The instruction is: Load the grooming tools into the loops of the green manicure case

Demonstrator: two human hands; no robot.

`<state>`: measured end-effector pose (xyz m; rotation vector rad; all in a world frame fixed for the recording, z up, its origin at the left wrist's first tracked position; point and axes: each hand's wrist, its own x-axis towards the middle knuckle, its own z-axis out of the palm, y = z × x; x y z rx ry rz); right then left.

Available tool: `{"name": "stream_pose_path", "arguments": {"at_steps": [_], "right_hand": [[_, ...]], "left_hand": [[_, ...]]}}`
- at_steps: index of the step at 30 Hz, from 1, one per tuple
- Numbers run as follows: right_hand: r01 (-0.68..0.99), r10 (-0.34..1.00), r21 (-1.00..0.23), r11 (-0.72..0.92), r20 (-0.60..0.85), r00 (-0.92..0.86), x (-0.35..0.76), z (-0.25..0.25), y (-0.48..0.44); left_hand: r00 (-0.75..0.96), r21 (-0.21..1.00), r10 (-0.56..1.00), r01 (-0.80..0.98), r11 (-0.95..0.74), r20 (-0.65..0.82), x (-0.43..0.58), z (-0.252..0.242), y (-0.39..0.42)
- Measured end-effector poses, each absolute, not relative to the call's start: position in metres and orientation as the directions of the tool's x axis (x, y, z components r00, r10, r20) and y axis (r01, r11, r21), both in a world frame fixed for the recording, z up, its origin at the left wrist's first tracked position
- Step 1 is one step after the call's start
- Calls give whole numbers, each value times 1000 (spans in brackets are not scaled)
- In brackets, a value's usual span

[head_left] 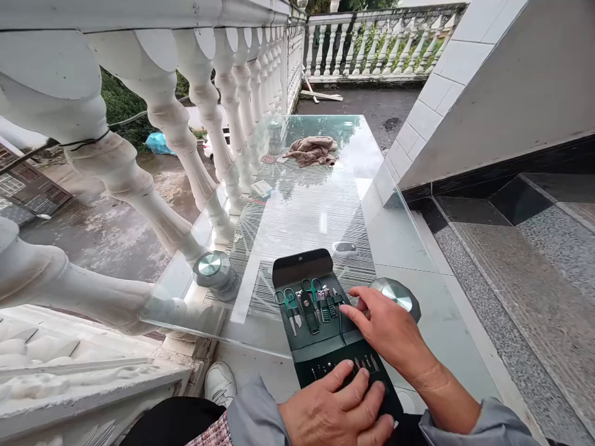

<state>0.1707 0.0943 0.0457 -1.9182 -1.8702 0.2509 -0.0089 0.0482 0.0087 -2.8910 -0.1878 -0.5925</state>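
Note:
A dark green manicure case (pixel 304 353) lies unfolded along the near edge of the glass table, its lower flap toward me. In its upper panel, straps hold green-handled scissors (pixel 312 286), a dark green snap pouch (pixel 308 313), nail clippers (pixel 324 305) and other small tools. Slim metal tools (pixel 367 362) sit in the lower flap. My left hand (pixel 341 406) rests on this flap with fingers stretched and spread. At the panel's right edge, my right hand (pixel 388 328) has thumb and forefinger brought together by a slim tool; what they grip is partly hidden.
The glass table (pixel 409 248) stands on round metal-topped legs. A crumpled brown cloth (pixel 311 152) lies at its far end, and a white computer mouse (pixel 345 248) shows beyond the case. White balusters (pixel 186 118) run along the left; stone steps (pixel 520 260) rise at the right.

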Motion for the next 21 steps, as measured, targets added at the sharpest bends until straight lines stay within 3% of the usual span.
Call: {"name": "stream_pose_path", "arguments": {"at_steps": [7, 13, 21], "right_hand": [[916, 975, -390, 92, 221, -4, 160, 39, 89], [896, 973, -437, 77, 229, 28, 158, 38, 93], [848, 934, -455, 270, 337, -116, 155, 42, 97]], "left_hand": [[938, -135, 110, 162, -978, 328, -11, 16, 52], [937, -111, 95, 139, -984, 336, -11, 19, 54], [935, -142, 69, 125, -982, 349, -11, 18, 54]]}}
